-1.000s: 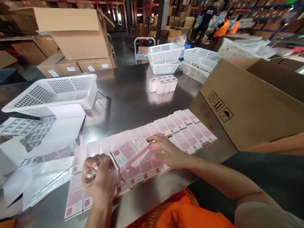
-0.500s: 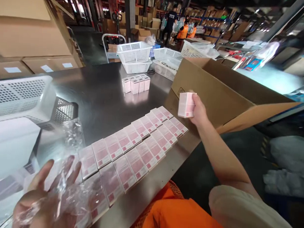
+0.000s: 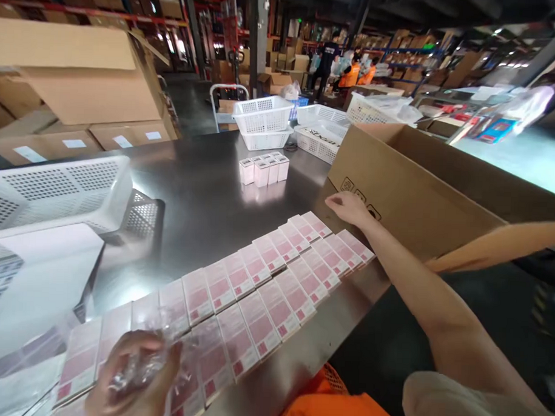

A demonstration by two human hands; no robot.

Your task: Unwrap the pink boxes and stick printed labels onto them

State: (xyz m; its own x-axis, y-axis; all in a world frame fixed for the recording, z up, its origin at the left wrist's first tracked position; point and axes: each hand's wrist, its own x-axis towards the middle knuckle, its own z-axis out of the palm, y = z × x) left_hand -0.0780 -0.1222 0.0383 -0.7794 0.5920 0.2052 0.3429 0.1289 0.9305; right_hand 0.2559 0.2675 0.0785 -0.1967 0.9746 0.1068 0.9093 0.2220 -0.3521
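My left hand (image 3: 133, 373) is curled round crumpled clear plastic film (image 3: 166, 325), low over the near left part of two rows of small pink-and-white boxes (image 3: 260, 313). Part of the film lies across the box tops. My right hand (image 3: 348, 207) is closed, fingers pointing left, beyond the far right end of the rows and in front of the side of a large open cardboard carton (image 3: 410, 176). No box shows in it. A separate cluster of several such boxes (image 3: 265, 170) stands upright farther back on the dark metal table (image 3: 190, 217).
A white perforated basket (image 3: 69, 188) and a white sheet or lid (image 3: 52, 273) are at the left. Stacked white baskets (image 3: 265, 116) stand at the back. Brown cartons (image 3: 81, 92) rise behind the left side. People in orange vests (image 3: 352, 74) are far off.
My right hand no longer shows the small box it held and has moved down toward the carton's side. My left hand has gone from spread fingers to closed round the film. The view has shifted.
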